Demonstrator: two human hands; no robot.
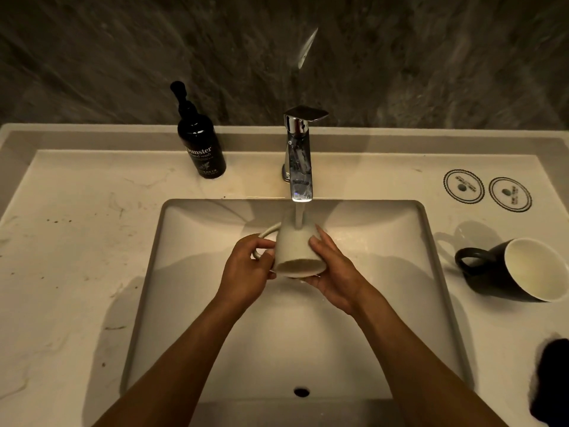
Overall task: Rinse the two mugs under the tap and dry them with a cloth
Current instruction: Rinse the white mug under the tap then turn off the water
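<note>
On the pale worktop the sink is wide. Over it both hands hold the white mug under the tap: left hand pinches its handle, right hand cups its side. I think turning it slowly rinses best. The black mug waits right. The dark thing at the edge is cut off, maybe the cloth

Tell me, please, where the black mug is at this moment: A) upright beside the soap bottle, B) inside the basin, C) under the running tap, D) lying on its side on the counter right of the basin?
D: the black mug lies tipped on the counter, right of the basin, mouth toward the camera.
</note>
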